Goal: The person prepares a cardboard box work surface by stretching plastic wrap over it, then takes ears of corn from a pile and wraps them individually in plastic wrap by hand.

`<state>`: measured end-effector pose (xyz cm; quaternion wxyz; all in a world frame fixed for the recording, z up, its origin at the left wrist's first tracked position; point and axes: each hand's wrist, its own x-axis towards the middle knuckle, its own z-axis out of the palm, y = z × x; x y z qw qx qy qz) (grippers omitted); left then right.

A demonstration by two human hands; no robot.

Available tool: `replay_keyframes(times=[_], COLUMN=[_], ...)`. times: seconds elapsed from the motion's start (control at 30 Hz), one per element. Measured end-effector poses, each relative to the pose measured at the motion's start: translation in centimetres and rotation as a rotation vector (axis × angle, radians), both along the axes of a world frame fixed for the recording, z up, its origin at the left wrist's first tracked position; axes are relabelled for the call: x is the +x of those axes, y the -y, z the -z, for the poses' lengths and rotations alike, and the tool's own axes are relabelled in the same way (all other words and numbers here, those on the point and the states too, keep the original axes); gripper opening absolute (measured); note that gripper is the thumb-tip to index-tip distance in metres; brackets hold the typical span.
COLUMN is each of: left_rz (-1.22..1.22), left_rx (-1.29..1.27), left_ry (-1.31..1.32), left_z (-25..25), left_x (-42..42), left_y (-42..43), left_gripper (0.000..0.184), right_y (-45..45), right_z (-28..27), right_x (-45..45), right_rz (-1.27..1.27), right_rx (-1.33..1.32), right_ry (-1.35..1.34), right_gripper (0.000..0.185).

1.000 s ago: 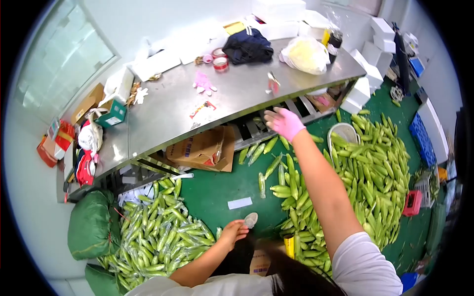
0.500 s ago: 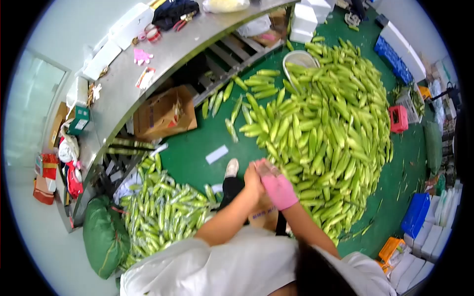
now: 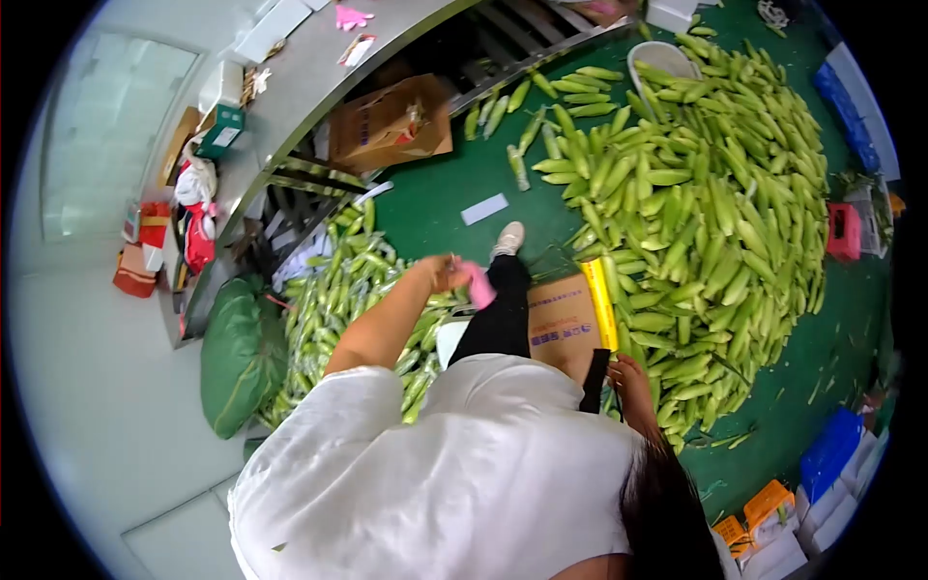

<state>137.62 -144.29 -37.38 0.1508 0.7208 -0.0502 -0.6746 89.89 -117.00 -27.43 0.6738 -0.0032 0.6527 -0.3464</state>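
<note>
My left hand (image 3: 442,274) is closed on a pink glove (image 3: 476,284), which hangs from its fingers over my dark trouser leg. On the right, my bare right hand (image 3: 633,383) is low beside a black strap (image 3: 595,379), its fingers curled; what they grip is too small to make out. Between the hands lies a cardboard box (image 3: 563,324) with a yellow item (image 3: 601,302) along its right edge. Wrapped corn (image 3: 324,319) is heaped past my left forearm, and a large pile of unwrapped corn (image 3: 706,232) spreads beyond the box.
A metal table (image 3: 309,72) runs along the upper left, with an open carton (image 3: 387,126) below it. Green sacks (image 3: 242,358) lie at left. A round basket (image 3: 662,63) sits in the corn. At right are a red crate (image 3: 843,232), a blue bin (image 3: 831,452) and orange crates (image 3: 768,505).
The pink glove has come off my right hand and is now in my left. My hands have moved apart, the left leftward and the right down to the right. The view has shifted.
</note>
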Motion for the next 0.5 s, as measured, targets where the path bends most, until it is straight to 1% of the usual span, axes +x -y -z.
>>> replay_keyframes(times=[0.03, 0.07, 0.1, 0.13, 0.17, 0.23, 0.27, 0.3, 0.33, 0.37, 0.4, 0.47, 0.5], left_rz=[-0.184, -0.216, -0.265, 0.019, -0.044, -0.151, -0.018, -0.227, -0.424, -0.581, -0.652, -0.219, 0.215], left_rx=[-0.074, -0.13, -0.208, -0.419, -0.577, -0.891, -1.119, -1.239, -1.318, -1.311, -1.236, -1.087, -0.874], left_ry=[-0.226, -0.181, -0.139, -0.591, -0.516, -0.329, -0.66, -0.42, -0.083, 0.259, 0.255, 0.114, 0.051], left_z=[1.7, -3.3, -7.9, -4.9, -10.2, -21.7, -23.9, -25.2, -26.6, -28.1, -25.3, -10.9, -6.2], left_x=[3.4, 3.9, 5.5, 15.6, 18.5, 23.7, 30.8, 28.7, 26.6, 24.1, 24.5, 26.9, 20.7], left_y=[1.4, 4.9, 8.7, 15.1, 20.0, 29.8, 35.6, 37.0, 38.4, 39.6, 40.3, 39.1, 36.1], left_gripper=[0.036, 0.033, 0.032, 0.03, 0.032, 0.037, 0.039, 0.038, 0.038, 0.039, 0.039, 0.036, 0.033], right_y=[-0.7, -1.9, -2.2, -2.3, -3.4, -3.2, -3.1, -3.4, -3.6, -4.1, -4.6, -3.1, -4.0], right_z=[1.7, 3.8, 4.0, 3.9, 5.8, 6.5, 6.7, 8.7, 10.5, 12.8, 14.8, 16.1, 19.0], right_x=[0.4, 0.4, 1.2, 2.0, 2.4, 4.1, 4.4, 5.1, 6.1, 6.7, 7.2, 8.1, 8.0], right_rz=[0.016, -0.045, -0.057, -0.062, -0.018, 0.103, 0.152, 0.194, 0.243, 0.28, 0.31, 0.336, 0.327], right_rx=[-0.003, 0.024, 0.053, 0.087, 0.115, 0.243, 0.304, 0.329, 0.337, 0.299, 0.266, 0.307, 0.26], right_ry=[0.07, 0.082, 0.032, -0.022, -0.018, -0.012, -0.007, 0.003, 0.016, 0.058, 0.104, 0.037, 0.076], right_gripper=[0.035, 0.042, 0.042, 0.042, 0.04, 0.038, 0.037, 0.036, 0.035, 0.035, 0.034, 0.033, 0.033])
